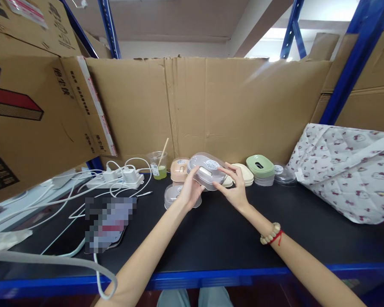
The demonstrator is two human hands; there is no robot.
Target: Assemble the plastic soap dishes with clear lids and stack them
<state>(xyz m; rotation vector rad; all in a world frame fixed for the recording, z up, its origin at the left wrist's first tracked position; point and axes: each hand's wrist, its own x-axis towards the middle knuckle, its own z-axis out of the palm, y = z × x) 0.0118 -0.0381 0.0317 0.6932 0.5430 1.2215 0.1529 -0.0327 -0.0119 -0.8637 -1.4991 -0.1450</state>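
Observation:
Above the black tabletop, both my hands hold a clear lidded plastic box [202,164] with rounded corners, a round sticker and a pale oval in its middle. My left hand [190,190] grips its left end from below, thumb along the side. The fingers of my right hand [236,191] close on its right end. Beneath my left hand lies another clear plastic lid [172,195], partly covered by that hand. Just behind stands a peach plastic box [179,169]. To the right of the held box sit stacked cream lids [247,174], partly hidden by my right hand.
Stacked green lids [260,165] and clear lids [284,174] stand further right, beside a patterned quilted bag [345,170]. A cup of green drink [160,172] stands behind left. A power strip [136,182], cables and a blurred-out phone [112,224] lie left. Cardboard [243,106] closes the back.

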